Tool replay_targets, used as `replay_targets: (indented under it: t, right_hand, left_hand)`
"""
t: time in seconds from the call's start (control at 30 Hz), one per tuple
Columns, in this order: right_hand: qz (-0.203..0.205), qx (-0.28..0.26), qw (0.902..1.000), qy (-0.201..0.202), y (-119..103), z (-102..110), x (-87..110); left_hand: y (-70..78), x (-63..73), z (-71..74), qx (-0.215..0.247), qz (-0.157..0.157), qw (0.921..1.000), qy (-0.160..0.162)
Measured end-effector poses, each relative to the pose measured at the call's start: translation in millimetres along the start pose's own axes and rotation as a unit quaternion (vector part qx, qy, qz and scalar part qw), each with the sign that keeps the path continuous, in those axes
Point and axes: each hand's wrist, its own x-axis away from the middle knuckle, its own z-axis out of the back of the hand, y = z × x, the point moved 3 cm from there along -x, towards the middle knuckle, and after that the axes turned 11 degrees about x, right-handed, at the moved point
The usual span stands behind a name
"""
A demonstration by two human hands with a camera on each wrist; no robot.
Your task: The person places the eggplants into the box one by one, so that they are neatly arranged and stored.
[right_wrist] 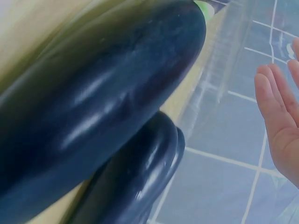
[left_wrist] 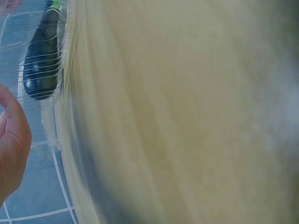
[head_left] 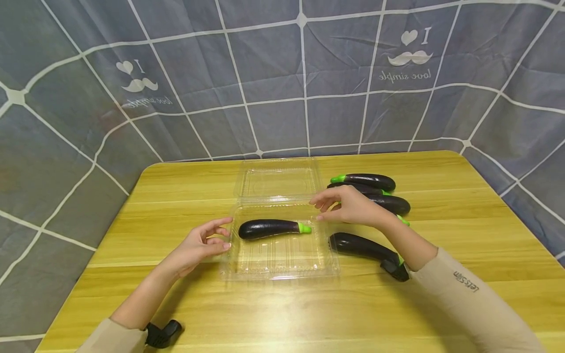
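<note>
A clear plastic clamshell box (head_left: 273, 260) lies on the table with its lid (head_left: 278, 181) folded back. One dark purple eggplant (head_left: 269, 229) with a bright green stem lies sideways in its base; the left wrist view shows this eggplant (left_wrist: 42, 60) through the ribbed plastic. At the left rim is my left hand (head_left: 198, 247), fingers relaxed and slightly bent, fingertips right at the wall. My right hand (head_left: 350, 206) hovers by the back right corner, its loosely bent fingers over the rim, holding nothing. In the right wrist view, the right hand's fingers (right_wrist: 278, 100) are extended together.
Right of the box, a loose eggplant (head_left: 364, 246) lies under my right forearm. Behind it several more eggplants (head_left: 371, 181) are grouped, partly hidden by the right hand and wrist. Black wrist mounts (head_left: 163, 334) hang from both sleeves. A grey checked cloth (head_left: 273, 73) surrounds the wooden table (head_left: 176, 196).
</note>
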Motion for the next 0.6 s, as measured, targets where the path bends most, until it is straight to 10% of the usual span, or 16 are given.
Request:
replay_targets:
  t: [0.6]
  right_hand:
    - [-0.030,0.008,0.9986,0.042,17.3,33.6,50.6]
  left_hand:
    - [0.1,-0.5,-0.1,0.005,0.001,1.0000,0.000]
